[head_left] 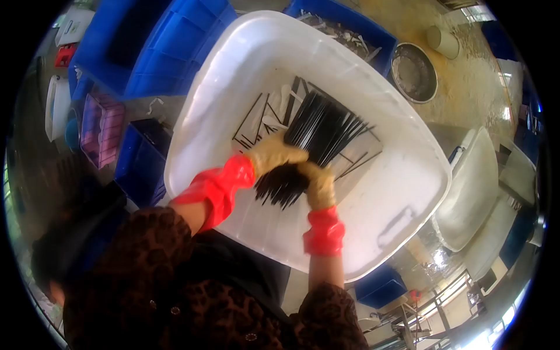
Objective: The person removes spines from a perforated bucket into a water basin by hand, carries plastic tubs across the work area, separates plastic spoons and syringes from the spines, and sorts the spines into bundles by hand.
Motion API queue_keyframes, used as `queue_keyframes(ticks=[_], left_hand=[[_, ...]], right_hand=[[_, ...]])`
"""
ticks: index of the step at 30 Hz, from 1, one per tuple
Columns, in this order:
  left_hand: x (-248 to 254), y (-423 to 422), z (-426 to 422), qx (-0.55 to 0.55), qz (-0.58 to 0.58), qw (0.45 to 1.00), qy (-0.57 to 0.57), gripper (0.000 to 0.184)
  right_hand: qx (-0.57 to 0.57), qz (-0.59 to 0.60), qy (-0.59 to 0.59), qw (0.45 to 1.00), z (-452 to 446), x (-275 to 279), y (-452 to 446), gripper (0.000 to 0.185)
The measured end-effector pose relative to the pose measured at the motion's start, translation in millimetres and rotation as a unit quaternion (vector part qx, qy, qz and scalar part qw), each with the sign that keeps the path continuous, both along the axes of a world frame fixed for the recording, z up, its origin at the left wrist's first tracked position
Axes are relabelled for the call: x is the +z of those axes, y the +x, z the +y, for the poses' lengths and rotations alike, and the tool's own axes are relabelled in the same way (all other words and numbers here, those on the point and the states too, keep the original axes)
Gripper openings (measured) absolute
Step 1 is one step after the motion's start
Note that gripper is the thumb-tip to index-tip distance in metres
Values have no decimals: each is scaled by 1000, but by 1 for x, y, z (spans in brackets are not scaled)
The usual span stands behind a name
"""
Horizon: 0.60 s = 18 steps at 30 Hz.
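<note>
A thick bundle of thin black rods fans out inside a large white plastic tub. My left hand, in a tan and red rubber glove, wraps round the bundle's middle from the left. On the right side, my right hand, gloved the same way, grips the rods close beside the left hand. The lower rod ends stick out beneath both hands. Loose black rods and pale, spoon-like white pieces lie on the tub floor around the bundle. Exactly what each fingertip touches is hidden.
Blue crates stand beyond the tub's left side. At the back, a blue bin holds scraps, and a round metal basin sits on the wet floor. A pink basket is at left; another white tub stands right.
</note>
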State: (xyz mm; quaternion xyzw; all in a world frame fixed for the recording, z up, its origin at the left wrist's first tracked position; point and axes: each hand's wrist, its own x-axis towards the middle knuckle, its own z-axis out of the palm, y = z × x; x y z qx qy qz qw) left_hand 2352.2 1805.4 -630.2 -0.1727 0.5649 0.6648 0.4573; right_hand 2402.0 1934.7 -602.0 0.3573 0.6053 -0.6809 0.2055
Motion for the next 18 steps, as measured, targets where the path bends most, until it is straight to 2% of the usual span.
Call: queue_keyframes(ticks=[1, 2, 3, 4, 5, 6, 7, 9, 11, 13, 15, 17, 18], left_hand=[[1, 17, -11, 28, -57, 997, 33, 53], [-11, 38, -26, 15, -81, 997, 8, 52], [-24, 56, -42, 4, -107, 994, -14, 51], [-25, 64, -60, 42, -130, 990, 34, 49], [-19, 63, -74, 80, -152, 982, 82, 47], [-6, 62, -83, 88, -210, 970, 82, 43], [-17, 69, -89, 103, -201, 971, 75, 43], [-47, 87, -111, -26, -139, 986, 92, 43], [9, 51, -149, 99, -178, 974, 99, 45], [17, 18, -174, 95, -60, 989, 93, 47], [26, -33, -190, 82, -39, 990, 105, 49], [58, -77, -230, 40, 114, 993, -7, 52], [69, -99, -254, 60, 159, 985, 16, 54]], right_hand=[[-6, -4, -12, 1000, -12, 4, 15, 21], [-42, -25, -93, 994, -24, -15, 35, 21], [-46, -97, -62, 992, -41, -18, 51, 22], [126, 48, 35, 990, -43, -54, 98, 20], [111, -93, 42, 989, -69, -22, 70, 28], [57, -133, 18, 989, -83, -15, 62, 29], [10, -166, -17, 986, -93, -13, 56, 29], [8, -149, -42, 988, -105, -7, 58, 17], [64, -106, 7, 992, -140, 7, 51, 18], [-66, -75, -56, 993, -172, 20, 13, 18], [-75, -51, 9, 996, -194, 47, -45, 17], [110, 39, 161, 980, -220, 60, -83, 16], [278, 219, 311, 882, -237, 66, -100, 14]])
